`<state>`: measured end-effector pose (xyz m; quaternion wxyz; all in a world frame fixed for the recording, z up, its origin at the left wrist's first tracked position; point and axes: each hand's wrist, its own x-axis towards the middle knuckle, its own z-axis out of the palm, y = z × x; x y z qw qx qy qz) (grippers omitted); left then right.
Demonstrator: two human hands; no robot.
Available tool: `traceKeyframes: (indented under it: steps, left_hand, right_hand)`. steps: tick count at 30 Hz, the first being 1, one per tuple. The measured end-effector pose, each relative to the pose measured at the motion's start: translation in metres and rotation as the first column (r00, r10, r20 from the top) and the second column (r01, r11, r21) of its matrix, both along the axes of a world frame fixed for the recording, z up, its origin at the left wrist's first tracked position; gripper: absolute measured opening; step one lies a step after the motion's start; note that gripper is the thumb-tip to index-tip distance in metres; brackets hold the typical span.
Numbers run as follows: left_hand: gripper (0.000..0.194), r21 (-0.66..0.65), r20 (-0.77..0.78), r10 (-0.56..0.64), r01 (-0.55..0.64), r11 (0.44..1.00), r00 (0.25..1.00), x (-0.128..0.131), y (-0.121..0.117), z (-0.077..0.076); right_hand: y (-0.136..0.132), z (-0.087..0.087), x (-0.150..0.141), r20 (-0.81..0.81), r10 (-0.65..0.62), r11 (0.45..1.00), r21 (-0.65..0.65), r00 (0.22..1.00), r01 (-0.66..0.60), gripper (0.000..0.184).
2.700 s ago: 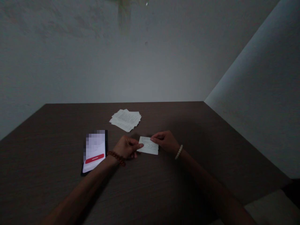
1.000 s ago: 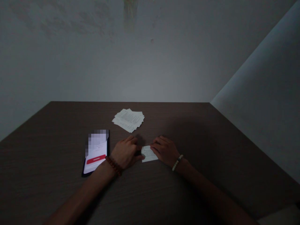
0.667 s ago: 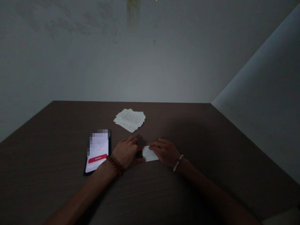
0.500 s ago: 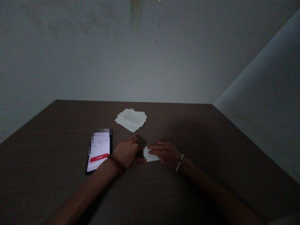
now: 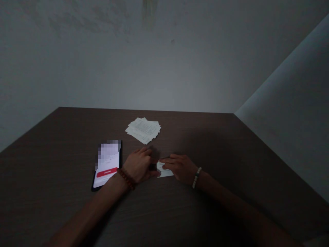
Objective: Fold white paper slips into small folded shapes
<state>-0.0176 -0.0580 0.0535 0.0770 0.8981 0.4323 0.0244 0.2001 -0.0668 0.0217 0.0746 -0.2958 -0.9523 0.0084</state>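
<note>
A small printed slip of paper (image 5: 167, 173) lies on the dark table between my hands, partly covered by fingers. My left hand (image 5: 138, 166), with a reddish-brown bead bracelet at the wrist, holds the slip's left edge: the thumb touches the lower corner and the index finger the upper one. From the other side, my right hand (image 5: 183, 168), wearing a pale bead bracelet, rests its outstretched fingers on the slip. Its thumb is hidden. Further back sits a fanned pile of printed paper slips (image 5: 144, 130).
A phone (image 5: 107, 172) with a lit screen and a red button lies left of my left hand, its lower right side partly behind my wrist. The brown wood-grain table (image 5: 200, 123) meets a grey wall (image 5: 195, 68) at the back.
My right fingers have shifted slightly left across the slip, and the index fingertips are now closer together. The whole view has moved a little; pile and phone lie as before.
</note>
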Motion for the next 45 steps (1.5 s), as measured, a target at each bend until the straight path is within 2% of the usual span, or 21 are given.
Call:
traceKeyframes:
  steps: [11,21,29,36,38,42,45]
  left_hand:
    - [0.043,0.035,-0.004,0.006,-0.006,0.999,1.0,0.004,-0.001,-0.002]
    - [0.032,0.06,-0.002,0.001,-0.001,0.998,1.0,0.005,-0.004,-0.001]
    - [0.028,0.2,-0.036,-0.025,0.032,0.979,0.999,0.015,-0.013,-0.003]
    - [0.024,0.241,0.0,-0.033,0.032,0.97,0.999,0.015,-0.01,-0.011]
    - [0.023,0.247,-0.002,-0.044,0.043,0.968,0.999,0.017,-0.01,-0.015]
    - [0.042,0.239,-0.006,-0.114,0.112,0.964,0.993,0.022,-0.014,-0.024]
    - [0.05,0.242,0.005,-0.101,0.097,0.965,0.995,0.025,-0.015,-0.031]
  right_hand:
    - [-0.011,0.003,0.018,-0.034,-0.216,0.975,-0.068,0.976,0.213,0.027]
    - [-0.022,0.008,0.041,-0.025,-0.34,0.938,-0.087,0.94,0.337,0.028]
    - [-0.018,0.012,0.023,-0.045,-0.315,0.947,0.048,0.948,0.317,0.011]
    - [-0.017,0.0,0.021,-0.17,-0.166,0.983,0.049,0.971,0.177,0.021]
    - [-0.017,-0.005,0.022,-0.192,-0.167,0.983,0.041,0.967,0.178,0.022]
    - [-0.018,-0.01,0.022,-0.217,-0.19,0.979,0.039,0.958,0.203,0.024]
    - [-0.018,-0.011,0.022,-0.206,-0.2,0.977,0.036,0.958,0.211,0.024]
